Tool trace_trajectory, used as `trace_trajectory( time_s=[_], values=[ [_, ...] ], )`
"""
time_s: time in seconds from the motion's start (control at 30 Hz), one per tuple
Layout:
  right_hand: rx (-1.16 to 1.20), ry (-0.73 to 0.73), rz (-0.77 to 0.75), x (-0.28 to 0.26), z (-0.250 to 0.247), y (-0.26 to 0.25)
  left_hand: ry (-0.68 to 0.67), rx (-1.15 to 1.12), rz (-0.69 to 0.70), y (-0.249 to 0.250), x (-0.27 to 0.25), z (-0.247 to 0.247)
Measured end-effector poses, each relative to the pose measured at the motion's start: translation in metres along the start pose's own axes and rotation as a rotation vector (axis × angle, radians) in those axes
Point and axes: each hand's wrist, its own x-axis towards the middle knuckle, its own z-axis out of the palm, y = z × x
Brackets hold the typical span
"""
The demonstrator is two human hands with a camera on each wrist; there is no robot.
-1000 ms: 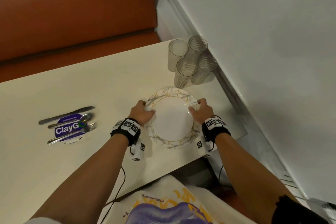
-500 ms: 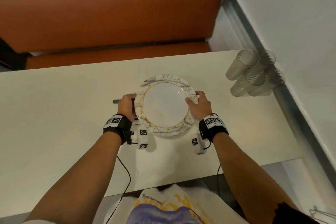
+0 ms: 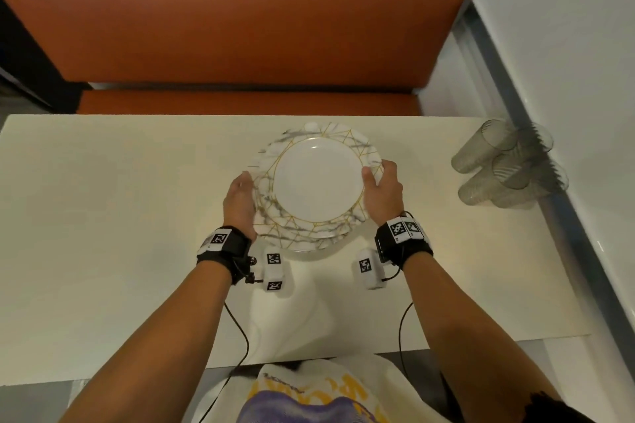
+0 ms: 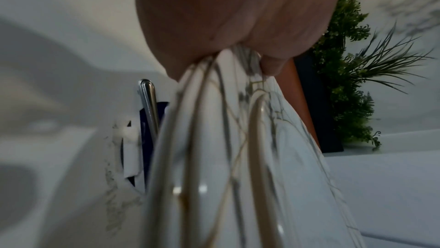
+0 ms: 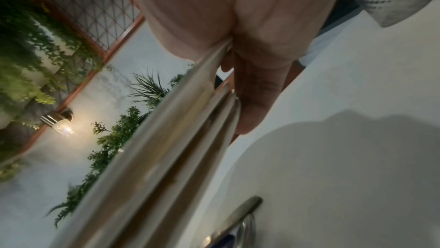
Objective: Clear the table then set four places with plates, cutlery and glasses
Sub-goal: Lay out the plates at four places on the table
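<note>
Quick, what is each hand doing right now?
Left hand: grips the left rim of the stack of plates.
Right hand: grips the right rim of the same stack, thumb on top.

We cannot count the plates (image 3: 318,187) in the stack, since the head view shows only the top one whole and both wrist views blur the rims into streaks. The fingers of our left hand (image 3: 240,203) and right hand (image 3: 383,191) are hidden beneath the rim, and the cutlery (image 4: 148,101) lies mostly covered under the stack, only handle ends showing, too blurred to sort. The glasses (image 3: 508,168) overlap, smeared in the head view, so their number stays uncertain.
</note>
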Motion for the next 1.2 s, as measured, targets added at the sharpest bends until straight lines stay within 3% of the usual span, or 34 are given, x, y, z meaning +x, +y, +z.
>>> trace_trajectory(
  time_s=[0.3, 0.47, 0.6, 0.9, 1.2],
  values=[
    [0.299, 0.199, 0.097, 0.093, -0.040, 0.003, 0.369, 0.026, 0.316, 0.009, -0.002, 0.000],
    [0.320, 0.146, 0.284, 0.132, -0.031, 0.057, 0.576, -0.044, 0.359, 0.007, 0.002, -0.029],
    [0.266, 0.116, 0.369, 0.130, -0.025, 0.076, 0.679, -0.095, 0.347, 0.012, 0.001, -0.043],
    [0.017, 0.128, 0.392, 0.135, -0.025, 0.098, 0.688, -0.117, 0.314, 0.003, 0.002, -0.043],
    [-0.052, 0.110, 0.409, 0.155, -0.022, 0.109, 0.607, -0.117, 0.319, -0.005, -0.009, -0.020]
  ],
)
